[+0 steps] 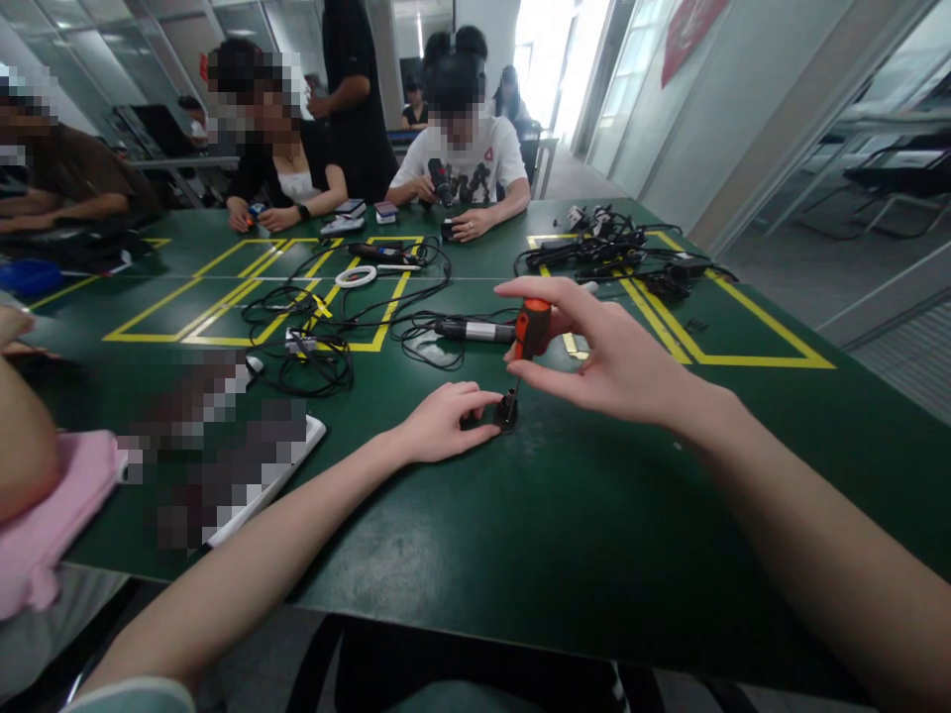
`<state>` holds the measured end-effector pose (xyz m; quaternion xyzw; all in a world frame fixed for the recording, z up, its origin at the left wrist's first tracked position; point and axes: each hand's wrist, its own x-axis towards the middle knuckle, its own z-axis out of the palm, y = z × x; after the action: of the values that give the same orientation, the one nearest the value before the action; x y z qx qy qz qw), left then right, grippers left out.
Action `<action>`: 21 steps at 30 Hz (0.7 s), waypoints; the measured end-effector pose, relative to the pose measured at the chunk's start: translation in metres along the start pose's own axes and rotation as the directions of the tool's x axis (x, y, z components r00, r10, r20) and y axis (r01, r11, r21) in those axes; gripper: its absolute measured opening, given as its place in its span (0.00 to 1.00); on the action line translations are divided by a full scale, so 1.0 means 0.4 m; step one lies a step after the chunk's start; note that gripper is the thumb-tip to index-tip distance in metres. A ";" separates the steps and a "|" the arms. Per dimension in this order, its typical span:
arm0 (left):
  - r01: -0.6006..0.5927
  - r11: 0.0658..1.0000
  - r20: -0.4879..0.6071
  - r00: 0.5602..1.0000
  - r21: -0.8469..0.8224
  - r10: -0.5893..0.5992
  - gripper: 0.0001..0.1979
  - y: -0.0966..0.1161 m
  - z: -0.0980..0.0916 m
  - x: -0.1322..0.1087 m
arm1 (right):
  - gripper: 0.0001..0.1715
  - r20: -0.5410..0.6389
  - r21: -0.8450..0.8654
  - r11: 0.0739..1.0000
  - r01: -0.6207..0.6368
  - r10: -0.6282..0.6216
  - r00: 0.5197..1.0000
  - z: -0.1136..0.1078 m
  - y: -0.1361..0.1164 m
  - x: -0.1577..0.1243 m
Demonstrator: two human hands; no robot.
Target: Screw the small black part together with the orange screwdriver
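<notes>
My right hand (pixel 594 347) is closed around the orange-and-black handle of a small screwdriver (pixel 530 332), held upright with its thin shaft pointing down. The tip meets a small black part (pixel 506 410) lying on the green table (pixel 565 515). My left hand (pixel 438 424) rests on the table just left of that part, fingers curled and pinching its edge to hold it steady.
Tangled black cables (pixel 312 337), a white ring (pixel 356 276) and a black-and-silver tool (pixel 472 330) lie beyond my hands. More cables (pixel 616 253) are piled far right. Other people sit across and to the left. A pink cloth (pixel 45 525) lies at the left edge.
</notes>
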<state>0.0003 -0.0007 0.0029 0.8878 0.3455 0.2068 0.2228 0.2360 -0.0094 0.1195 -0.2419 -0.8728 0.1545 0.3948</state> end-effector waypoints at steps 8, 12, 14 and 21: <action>0.000 1.000 -0.007 1.000 0.019 0.000 0.19 -0.003 -0.006 -0.006 | 0.08 -0.105 -0.236 0.969 0.070 -0.097 0.990 -0.025 -0.055 0.015; -0.021 0.999 -0.021 1.000 0.024 0.022 0.19 -0.008 -0.008 -0.007 | 0.15 -0.109 -0.154 0.987 0.043 -0.060 0.992 -0.016 -0.061 0.017; -0.029 0.999 -0.024 0.999 0.013 0.030 0.19 -0.008 -0.010 -0.007 | 0.17 -0.109 -0.106 0.994 0.038 -0.049 0.993 -0.011 -0.061 0.017; -0.013 1.000 -0.003 1.000 0.003 0.013 0.20 0.005 -0.022 -0.005 | 0.12 -0.210 0.109 0.994 0.006 0.017 0.977 0.013 -0.057 0.024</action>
<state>-0.0046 -0.0011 0.0109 0.8901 0.3402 0.2092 0.2197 0.2196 -0.0235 0.1327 -0.2373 -0.8156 0.1764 0.4973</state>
